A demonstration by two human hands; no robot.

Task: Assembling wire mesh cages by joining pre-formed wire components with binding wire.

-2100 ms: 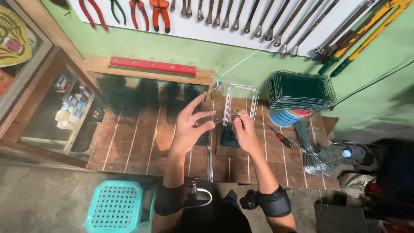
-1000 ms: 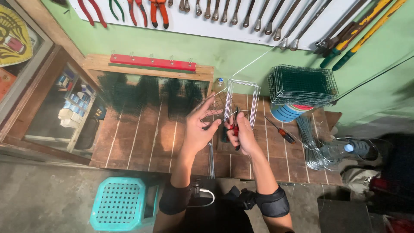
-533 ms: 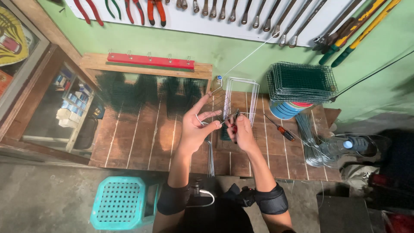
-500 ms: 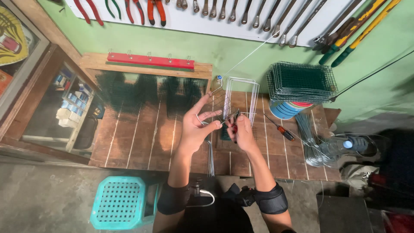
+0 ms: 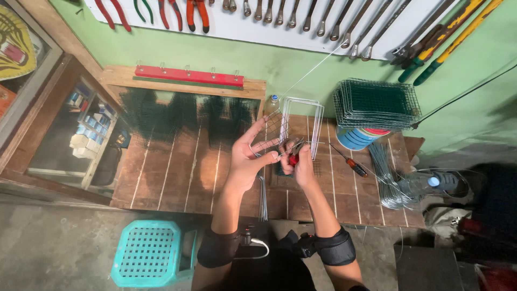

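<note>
Red-handled pliers [image 5: 292, 157] are gripped in the right hand [image 5: 301, 164], fingers clamped on them, above the wooden bench [image 5: 177, 172]. The wire frame [image 5: 299, 126] is steadied by the left hand [image 5: 247, 159], fingers spread apart.

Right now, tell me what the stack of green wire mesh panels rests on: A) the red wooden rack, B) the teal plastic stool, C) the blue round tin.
C: the stack of green wire mesh panels sits atop the blue round tin on the wooden workbench.

Small white and blue boxes [image 5: 86, 134] stacked in left cabinet, yellow tiger-face sign [image 5: 15, 46] at far left
</note>
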